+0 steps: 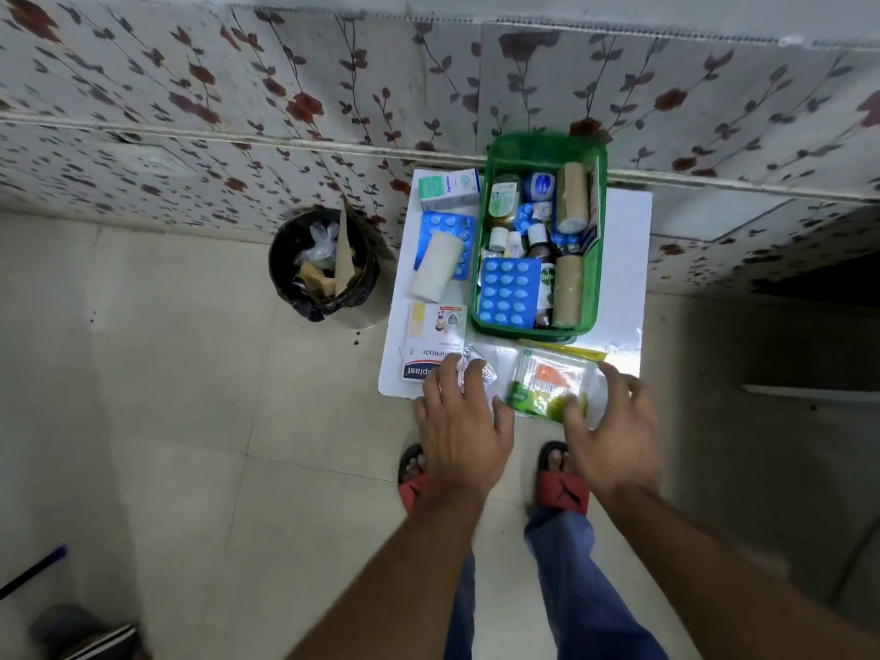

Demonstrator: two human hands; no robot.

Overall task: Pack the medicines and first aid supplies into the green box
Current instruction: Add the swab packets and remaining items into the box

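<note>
The green box (540, 150) stands at the back of a small white table (624, 259), filled with blue pill strips, small bottles, a jar and two tan bandage rolls. Left of it lie a white-green carton (447, 188), a blue pill strip (445, 228) under a white bandage roll (435, 266), and a plaster box (435, 335). My left hand (462, 421) rests with spread fingers on a crinkled foil strip (476, 371) at the table's front edge. My right hand (614, 435) touches a clear packet with green and orange sachets (547, 383), thumb and fingers at its sides.
A black waste bin (321, 264) with paper and plastic stands on the floor left of the table. The floral wall runs right behind the table. My feet in red sandals (562, 478) are under the table's front edge. A yellow-edged pouch (571, 350) lies just before the box.
</note>
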